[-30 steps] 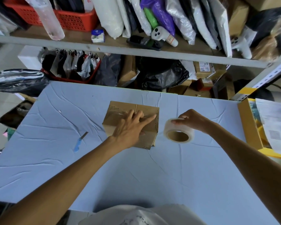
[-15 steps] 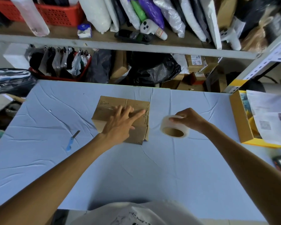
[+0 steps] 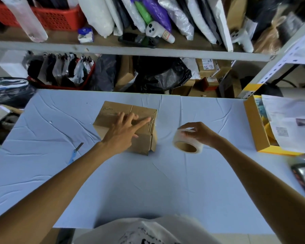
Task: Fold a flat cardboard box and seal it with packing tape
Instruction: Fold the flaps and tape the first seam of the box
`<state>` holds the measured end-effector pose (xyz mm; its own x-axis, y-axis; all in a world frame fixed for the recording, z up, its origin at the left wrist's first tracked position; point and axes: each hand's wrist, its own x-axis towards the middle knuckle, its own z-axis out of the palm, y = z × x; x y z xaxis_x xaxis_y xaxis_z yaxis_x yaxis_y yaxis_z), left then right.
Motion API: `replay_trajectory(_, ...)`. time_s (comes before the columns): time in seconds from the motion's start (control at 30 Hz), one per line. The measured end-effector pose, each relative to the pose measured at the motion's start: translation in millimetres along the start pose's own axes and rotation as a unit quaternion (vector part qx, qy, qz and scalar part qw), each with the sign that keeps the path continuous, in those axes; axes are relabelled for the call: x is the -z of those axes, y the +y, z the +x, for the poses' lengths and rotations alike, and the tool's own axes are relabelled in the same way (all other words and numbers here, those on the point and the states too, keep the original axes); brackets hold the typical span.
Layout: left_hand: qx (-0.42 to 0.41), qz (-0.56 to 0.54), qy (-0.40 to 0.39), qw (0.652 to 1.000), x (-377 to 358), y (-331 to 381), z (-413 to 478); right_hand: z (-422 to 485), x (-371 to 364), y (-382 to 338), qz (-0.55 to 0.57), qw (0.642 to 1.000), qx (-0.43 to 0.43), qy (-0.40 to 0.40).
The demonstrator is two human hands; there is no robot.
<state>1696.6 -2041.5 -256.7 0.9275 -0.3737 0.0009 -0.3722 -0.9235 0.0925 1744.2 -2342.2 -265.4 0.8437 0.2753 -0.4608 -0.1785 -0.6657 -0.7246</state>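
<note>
A small brown cardboard box (image 3: 113, 111) stands folded on the light blue table (image 3: 148, 187), flaps closed on top. My left hand (image 3: 123, 131) presses flat on its top, fingers straight and spread, the index finger reaching the right edge where a clear tape strip lies. To the right of the box, my right hand (image 3: 199, 132) grips a roll of clear packing tape (image 3: 185, 144) from above, held just over the table. A gap of table shows between roll and box.
A blue utility knife (image 3: 76, 153) lies on the table at the left. A yellow-edged box (image 3: 255, 125) with papers sits at the right edge. A dark object (image 3: 303, 175) lies at the near right. Cluttered shelves (image 3: 130, 50) stand behind the table.
The roll in my right hand has dropped slightly lower and nearer the table. My left hand stays pressed on the box top. The camera view shifted a little.
</note>
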Motion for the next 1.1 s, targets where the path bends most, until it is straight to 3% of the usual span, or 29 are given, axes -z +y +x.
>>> replay_trajectory(0.1, -0.024, 0.003, 0.008, 1.0, 0, -8, -2, -8, 0, 4, 0.069, 0.997, 0.012, -0.013)
replay_trajectory(0.27, -0.065, 0.033, 0.016, 0.997, -2, -22, -6, 1, -24, 0, -0.003, 0.999, -0.048, -0.012)
replay_trajectory(0.47, -0.051, 0.02, -0.006, 0.998, -5, -27, -8, 12, -47, 8, -0.041, 0.996, -0.081, 0.013)
replay_trajectory(0.53, -0.041, 0.009, -0.016, 0.999, -3, -32, -5, 10, -54, 7, -0.038, 0.996, -0.072, 0.028)
replay_trajectory(0.67, -0.017, -0.009, -0.011, 1.0, 4, -53, -4, 5, -55, -11, 0.082, 0.996, -0.007, -0.016)
replay_trajectory(1.1, 0.008, -0.058, 0.001, 0.998, 9, -79, 2, 37, -67, -30, 0.115, 0.992, 0.024, -0.051)
